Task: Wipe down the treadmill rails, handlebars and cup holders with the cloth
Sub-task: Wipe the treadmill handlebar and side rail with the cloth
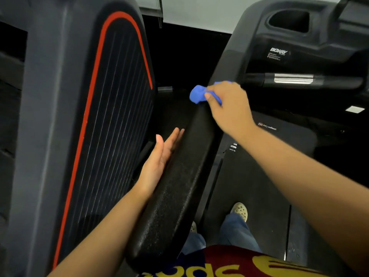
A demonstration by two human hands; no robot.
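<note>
Cloth: blue cloth, bunched, at the far upper end of the rail, touching it where the rail meets the console upright
Right hand: right hand curled round the cloth, thumb pinching it, pressing it onto the rail top
Left hand: left hand flat, fingers straight, palm against the rail's outer side about midway; holds nothing
Key relation: the rail's long axis runs from by the person's waist up and away to the cloth, so nearly all of its length lies below the right hand, toward the body; a stroke along it would likely be a pull back down that axis, with the left hand lying in the path
Other targets: handlebar with its metal strip just right of the right hand; cup holder farther up and right; the right hand is nearer both
Surface: rail black, finely textured; smudges too fine to tell
Room: belt underfoot; another machine with a red stripe close on the left; dark floor between
</note>
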